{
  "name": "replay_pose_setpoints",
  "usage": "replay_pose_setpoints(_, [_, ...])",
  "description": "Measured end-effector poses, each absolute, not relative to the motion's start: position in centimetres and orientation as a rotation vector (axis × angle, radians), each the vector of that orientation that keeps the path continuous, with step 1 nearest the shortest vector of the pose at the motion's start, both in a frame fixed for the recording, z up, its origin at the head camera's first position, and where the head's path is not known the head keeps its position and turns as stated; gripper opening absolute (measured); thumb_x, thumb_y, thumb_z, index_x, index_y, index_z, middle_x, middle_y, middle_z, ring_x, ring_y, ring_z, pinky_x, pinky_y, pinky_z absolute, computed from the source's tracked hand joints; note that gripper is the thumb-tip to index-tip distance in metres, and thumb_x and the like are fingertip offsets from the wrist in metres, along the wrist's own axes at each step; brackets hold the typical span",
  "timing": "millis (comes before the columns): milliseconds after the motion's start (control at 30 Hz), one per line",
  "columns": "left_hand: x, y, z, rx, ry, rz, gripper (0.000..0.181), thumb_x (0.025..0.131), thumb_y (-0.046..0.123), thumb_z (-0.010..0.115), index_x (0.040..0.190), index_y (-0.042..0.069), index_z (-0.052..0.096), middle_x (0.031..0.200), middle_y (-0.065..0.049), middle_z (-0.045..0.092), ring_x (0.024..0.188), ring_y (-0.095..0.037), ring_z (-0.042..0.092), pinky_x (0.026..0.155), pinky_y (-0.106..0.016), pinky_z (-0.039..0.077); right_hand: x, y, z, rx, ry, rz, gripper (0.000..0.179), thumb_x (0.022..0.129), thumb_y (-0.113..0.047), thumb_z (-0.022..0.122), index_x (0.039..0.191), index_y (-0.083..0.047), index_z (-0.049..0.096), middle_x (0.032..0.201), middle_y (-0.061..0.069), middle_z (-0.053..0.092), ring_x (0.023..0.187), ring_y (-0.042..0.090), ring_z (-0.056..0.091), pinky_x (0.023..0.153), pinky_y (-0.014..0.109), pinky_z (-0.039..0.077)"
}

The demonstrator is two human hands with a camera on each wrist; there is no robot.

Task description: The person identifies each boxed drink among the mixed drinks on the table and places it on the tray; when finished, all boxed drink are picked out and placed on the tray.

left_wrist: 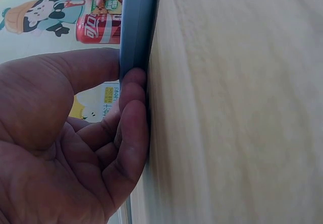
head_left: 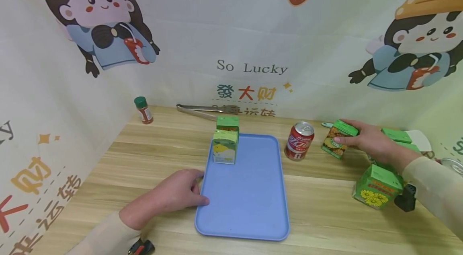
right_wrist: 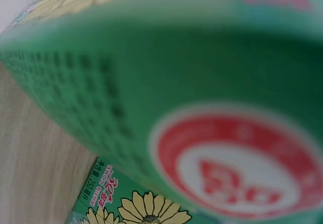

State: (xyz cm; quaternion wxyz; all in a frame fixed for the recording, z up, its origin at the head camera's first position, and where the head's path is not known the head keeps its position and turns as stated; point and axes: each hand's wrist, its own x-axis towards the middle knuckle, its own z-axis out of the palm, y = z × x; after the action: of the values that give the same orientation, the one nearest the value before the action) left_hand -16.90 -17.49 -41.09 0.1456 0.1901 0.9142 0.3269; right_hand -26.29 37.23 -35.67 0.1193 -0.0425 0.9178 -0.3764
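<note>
My left hand [head_left: 181, 190] pinches the left rim of a blue tray [head_left: 249, 194]. In the left wrist view, its thumb lies over the rim and its fingers curl against the edge. At the far right, my right hand [head_left: 372, 140] grips a green-topped drink carton [head_left: 334, 151] with a brown patterned front, held slightly tilted beyond the red soda can [head_left: 299, 144]. A pale green and yellow carton [head_left: 225, 148] stands on the tray's far left corner, partly hiding another green carton [head_left: 228, 122]. A flower-printed green carton [right_wrist: 151, 93] fills the right wrist view, hiding the hand there.
A flower-printed carton [head_left: 377, 190] stands below my right forearm. More green-topped cartons [head_left: 396, 135], a white object [head_left: 419, 140] and a can top [head_left: 452, 164] sit behind that arm. Metal tongs [head_left: 199, 108] and a green-capped spice bottle [head_left: 144, 111] lie near the back cloth.
</note>
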Motion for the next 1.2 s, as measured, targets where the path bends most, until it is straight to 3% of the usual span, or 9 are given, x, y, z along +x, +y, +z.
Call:
replay_pose_setpoints(267, [-16.9,-17.5,-41.1,0.539,2.627,0.943,0.081,0.090,0.018,0.094,0.149,-0.019,0.054,0.065,0.004,0.064,0.057,-0.010,0.056,0.055,-0.027,0.043,-26.4,37.2,-36.1,-0.121,2.684,-1.104,0.096,0.109,-0.041,0.075,0.174,0.005,0.022,0.155,0.031,0.055,0.128,0.029,0.063,0.107,0.049,0.055])
replay_pose_setpoints(400, [-16.9,-17.6,-41.1,0.537,2.631,0.937,0.081,0.089,0.019,0.094,0.149,-0.019,0.054,0.065,0.004,0.064,0.057,-0.010,0.056,0.056,-0.028,0.044,-26.5,37.2,-36.2,-0.117,2.656,-1.138,0.090,0.109,-0.038,0.075,0.172,0.006,0.026,0.155,0.030,0.057,0.121,0.017,0.065,0.107,0.049,0.057])
replay_pose_setpoints(600, [-16.8,-17.6,-41.1,0.537,2.643,0.931,0.081,0.089,0.019,0.095,0.149,-0.018,0.055,0.067,0.005,0.065,0.058,-0.010,0.058,0.057,-0.028,0.046,-26.6,37.2,-36.3,-0.130,2.617,-1.174,0.084,0.112,-0.036,0.071,0.170,0.008,0.031,0.157,0.030,0.055,0.131,0.027,0.064,0.112,0.057,0.053])
replay_pose_setpoints(800, [-16.8,-17.5,-41.1,0.533,2.638,0.937,0.082,0.089,0.020,0.094,0.149,-0.018,0.054,0.068,0.005,0.065,0.059,-0.011,0.059,0.058,-0.029,0.046,-26.4,37.3,-36.0,-0.141,2.614,-1.155,0.080,0.112,-0.036,0.070,0.168,0.008,0.035,0.155,0.028,0.058,0.128,0.024,0.066,0.111,0.057,0.054])
replay_pose_setpoints(967, [-16.8,-17.5,-41.1,0.528,2.639,0.931,0.081,0.089,0.019,0.094,0.149,-0.017,0.054,0.068,0.005,0.065,0.059,-0.011,0.059,0.058,-0.029,0.046,-25.9,37.2,-35.5,-0.155,2.624,-1.129,0.080,0.113,-0.035,0.070,0.169,0.009,0.033,0.158,0.031,0.054,0.135,0.037,0.064,0.110,0.056,0.055])
replay_pose_setpoints(1200, [-16.8,-17.4,-41.1,0.520,2.638,0.928,0.081,0.089,0.019,0.094,0.150,-0.017,0.054,0.069,0.005,0.066,0.060,-0.011,0.059,0.059,-0.029,0.046,-25.4,36.9,-34.4,-0.178,2.656,-1.106,0.075,0.111,-0.034,0.072,0.165,0.009,0.042,0.151,0.025,0.063,0.118,0.017,0.071,0.098,0.036,0.061])
